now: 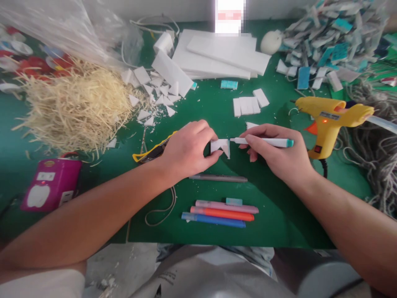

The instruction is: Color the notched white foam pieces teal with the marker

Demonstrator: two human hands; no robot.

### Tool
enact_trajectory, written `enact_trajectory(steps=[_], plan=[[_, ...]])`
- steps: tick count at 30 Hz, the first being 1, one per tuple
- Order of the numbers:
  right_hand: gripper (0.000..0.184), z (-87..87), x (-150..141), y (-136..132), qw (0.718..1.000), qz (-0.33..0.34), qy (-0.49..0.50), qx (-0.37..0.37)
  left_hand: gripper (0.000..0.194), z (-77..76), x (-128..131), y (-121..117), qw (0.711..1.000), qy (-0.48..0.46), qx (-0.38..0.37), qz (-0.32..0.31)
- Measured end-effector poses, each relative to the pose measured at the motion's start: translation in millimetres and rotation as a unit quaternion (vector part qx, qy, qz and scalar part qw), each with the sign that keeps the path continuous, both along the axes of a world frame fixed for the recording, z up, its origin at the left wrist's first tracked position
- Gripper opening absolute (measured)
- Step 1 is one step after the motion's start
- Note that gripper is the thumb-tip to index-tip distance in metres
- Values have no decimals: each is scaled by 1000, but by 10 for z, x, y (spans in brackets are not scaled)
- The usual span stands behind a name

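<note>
My left hand (pixel 189 149) is closed, pinching a small white foam piece (pixel 221 146) just above the green table (pixel 279 215). My right hand (pixel 276 155) is closed around a white marker with a teal end (pixel 266 142); its tip touches the right edge of the foam piece. A grey pen (pixel 218 178) lies just below my hands. Below it lie pink (pixel 226 206), orange (pixel 221 213) and blue (pixel 214 220) markers side by side.
A yellow glue gun (pixel 330 120) stands right of my right hand. A heap of straw-like shreds (pixel 77 107) lies at left, with white foam triangles (pixel 155 97) beside it. Foam sheets (pixel 217 56) sit at the back, a magenta box (pixel 51 184) at front left, a scrap pile (pixel 328 37) at back right.
</note>
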State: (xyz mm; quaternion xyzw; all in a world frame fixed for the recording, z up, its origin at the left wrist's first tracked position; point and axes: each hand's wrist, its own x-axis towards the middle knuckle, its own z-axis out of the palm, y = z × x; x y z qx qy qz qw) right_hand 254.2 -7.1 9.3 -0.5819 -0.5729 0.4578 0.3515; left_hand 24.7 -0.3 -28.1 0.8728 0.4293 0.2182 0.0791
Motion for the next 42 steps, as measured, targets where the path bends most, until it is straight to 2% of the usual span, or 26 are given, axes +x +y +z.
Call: enact_trajectory(steps=[10,15,18,23,26,30,35,38,42], plan=[[8,-8,8,9,1000,-9,11,1,20,-1,2,-1,1000,8,-2,3],[16,14,7,1,1000,20,-6,-8,22,-7,-10,-5,1000,2,17,-4],[13,23,5,-6,1000,10,-2,6,22,-7,-6,-1,1000,3,9,-1],[16,34,-5,-14,999,39,-14,-5,21,-7,6,2,1000,2,2,-1],[9,29,-7,-6,1000,18,-2,10,21,-2,3,-2,1000,3,-3,4],[15,24,2,-1,999,38,-21,-4,20,4,-4,-3,1000,6,-12,2],[15,25,8,-12,999,18,-29,0,21,-5,6,-2,1000,4,-4,1],[18,25,7,-14,999,39,-33,-6,21,2,12,-4,1000,3,-7,0],[14,28,-2,-11,1000,14,-18,4,20,17,12,-5,1000,11,-17,6]])
